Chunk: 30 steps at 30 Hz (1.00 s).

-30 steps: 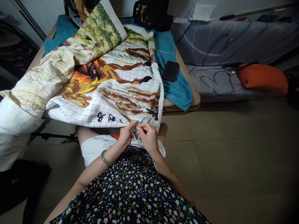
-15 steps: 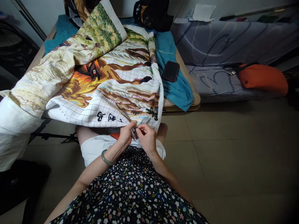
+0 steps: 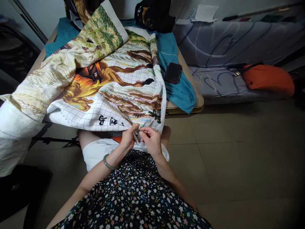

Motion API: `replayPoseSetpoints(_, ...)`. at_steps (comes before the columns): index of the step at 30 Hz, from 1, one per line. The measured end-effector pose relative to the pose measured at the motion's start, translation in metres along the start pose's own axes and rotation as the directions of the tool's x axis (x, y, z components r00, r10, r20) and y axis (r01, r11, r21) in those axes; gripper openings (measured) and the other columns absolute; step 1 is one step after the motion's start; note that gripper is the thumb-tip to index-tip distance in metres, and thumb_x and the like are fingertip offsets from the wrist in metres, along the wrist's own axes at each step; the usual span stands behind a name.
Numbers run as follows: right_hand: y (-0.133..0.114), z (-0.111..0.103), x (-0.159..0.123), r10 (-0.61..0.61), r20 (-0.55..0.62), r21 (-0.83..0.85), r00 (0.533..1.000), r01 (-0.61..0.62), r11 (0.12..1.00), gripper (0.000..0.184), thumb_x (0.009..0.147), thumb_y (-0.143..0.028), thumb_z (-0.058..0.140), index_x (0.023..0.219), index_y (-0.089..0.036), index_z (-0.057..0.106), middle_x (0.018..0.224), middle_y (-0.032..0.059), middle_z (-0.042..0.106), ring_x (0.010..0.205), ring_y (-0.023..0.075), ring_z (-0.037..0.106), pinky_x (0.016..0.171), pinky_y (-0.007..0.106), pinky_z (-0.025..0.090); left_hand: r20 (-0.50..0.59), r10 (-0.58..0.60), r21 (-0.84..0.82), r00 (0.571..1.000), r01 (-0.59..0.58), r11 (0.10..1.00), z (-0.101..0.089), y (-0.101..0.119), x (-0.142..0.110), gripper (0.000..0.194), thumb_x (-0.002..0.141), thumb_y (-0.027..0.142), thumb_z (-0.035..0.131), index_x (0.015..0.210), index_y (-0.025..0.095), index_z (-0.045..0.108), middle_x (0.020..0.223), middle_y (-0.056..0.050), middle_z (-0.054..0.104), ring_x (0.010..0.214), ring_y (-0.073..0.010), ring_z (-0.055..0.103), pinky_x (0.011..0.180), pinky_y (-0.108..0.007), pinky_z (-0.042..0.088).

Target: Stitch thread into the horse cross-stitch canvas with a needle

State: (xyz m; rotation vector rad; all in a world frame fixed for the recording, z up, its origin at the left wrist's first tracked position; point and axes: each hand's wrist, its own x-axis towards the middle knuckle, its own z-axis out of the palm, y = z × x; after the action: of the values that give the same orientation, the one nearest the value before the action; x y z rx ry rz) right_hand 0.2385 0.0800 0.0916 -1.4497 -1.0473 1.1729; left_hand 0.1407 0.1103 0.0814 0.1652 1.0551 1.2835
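Note:
A large cross-stitch cloth (image 3: pixel 135 90) with a gridded white ground and a brown and orange horse-like design spreads from the table down to my lap. Its left part is folded over and hangs off the side. My left hand (image 3: pixel 128 136) is closed on the gathered near edge, thumb on top. Close beside it, my right hand (image 3: pixel 152 140) has thumb and forefinger pinched together at the same edge. Whatever sits between those fingertips is too small to make out. Black stitched characters (image 3: pixel 107 121) lie left of my hands.
A dark phone (image 3: pixel 173 72) lies on a teal cloth (image 3: pixel 184 95) on the table. A black bag (image 3: pixel 154 16) stands at the back. To the right is a grey patterned sofa (image 3: pixel 209 82) with an orange bag (image 3: pixel 269 80) on it.
My right hand has shifted slightly to the right and down, still pinched near the cloth edge. My left hand keeps its hold in nearly the same place.

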Motion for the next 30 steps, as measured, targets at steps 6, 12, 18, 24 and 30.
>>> replayPoseSetpoints(6,-0.001,-0.001,0.002,0.013,0.008,0.004,1.000,-0.013,1.000,0.024,0.070,-0.033,0.066,0.084,-0.014,0.069,0.064,0.0018,0.066,0.045,0.0095,0.052,0.045,0.022,0.044,-0.008,0.020,-0.021,1.000,-0.020,1.000,0.001,0.000,0.000,0.038,0.043,0.027,0.090,0.067,0.015,0.063,0.061,0.003,0.059,0.055,-0.0093,0.053,0.056,-0.024,0.042)
replayPoseSetpoints(12,-0.002,-0.003,0.005,0.013,0.010,-0.005,1.000,-0.013,1.000,0.023,0.068,-0.032,0.066,0.082,-0.014,0.071,0.066,0.0023,0.068,0.044,0.0092,0.050,0.042,0.022,0.042,-0.007,0.019,-0.025,1.000,-0.019,1.000,0.002,0.000,-0.001,0.039,0.042,0.028,0.090,0.066,0.016,0.062,0.061,0.002,0.059,0.058,-0.0113,0.056,0.057,-0.024,0.043)
replayPoseSetpoints(18,0.002,0.002,0.003,-0.010,-0.007,-0.019,1.000,0.010,1.000,0.021,0.073,-0.033,0.064,0.081,-0.015,0.067,0.059,0.0005,0.064,0.044,0.0116,0.055,0.045,0.023,0.045,-0.010,0.001,-0.003,1.000,-0.001,1.000,0.001,0.000,-0.002,0.039,0.043,0.027,0.089,0.066,0.015,0.060,0.059,0.003,0.058,0.053,-0.0090,0.052,0.055,-0.024,0.041)
replayPoseSetpoints(24,0.014,0.011,-0.001,-0.167,-0.099,-0.159,0.981,0.150,0.976,0.016,0.079,-0.032,0.060,0.080,-0.017,0.066,0.066,0.0033,0.068,0.055,0.0158,0.062,0.055,0.027,0.051,-0.027,0.077,0.003,0.997,-0.077,0.997,0.001,-0.001,0.001,0.039,0.044,0.024,0.089,0.070,0.016,0.061,0.066,0.003,0.061,0.056,-0.0092,0.053,0.058,-0.025,0.043)
replayPoseSetpoints(30,0.021,0.014,0.000,-0.265,-0.130,-0.250,0.955,0.227,0.941,0.014,0.083,-0.030,0.059,0.081,-0.018,0.066,0.074,0.0050,0.071,0.066,0.0181,0.066,0.064,0.029,0.053,-0.043,0.077,0.001,0.996,-0.077,0.997,0.003,0.000,0.001,0.036,0.045,0.023,0.088,0.070,0.015,0.063,0.069,0.002,0.063,0.061,-0.0105,0.056,0.066,-0.027,0.046)
